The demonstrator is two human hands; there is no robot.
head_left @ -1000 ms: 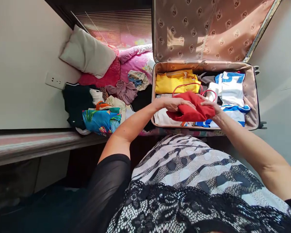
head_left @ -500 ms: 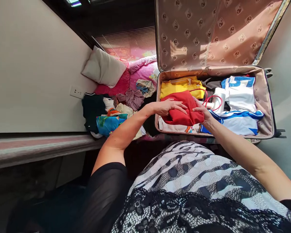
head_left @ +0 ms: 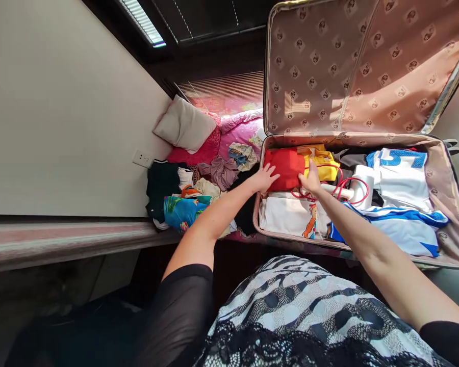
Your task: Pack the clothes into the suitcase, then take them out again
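A folded red garment (head_left: 285, 165) lies in the left end of the open suitcase (head_left: 257, 216), partly over a yellow garment (head_left: 321, 155). My left hand (head_left: 264, 178) is at the red garment's near left edge, its fingers spread. At the opposite side, my right hand (head_left: 310, 179) is open, with fingers pointing away from me by the garment's right edge. Just below the hands is a folded white garment (head_left: 285, 214) with a printed figure. Beside my right wrist sits a white appliance (head_left: 363, 183) with a red cord.
White-and-blue clothes (head_left: 403, 178) fill the suitcase's right side. The suitcase lid (head_left: 313, 66) stands raised at the back. Left of it are a heap of loose clothes (head_left: 187, 204), a pale pillow (head_left: 187, 125) and a wall with a socket (head_left: 141, 159).
The red garment has gone from between my hands down into the suitcase's back left corner. My hands have moved apart to its two sides, uncovering the white garment. The view has shifted.
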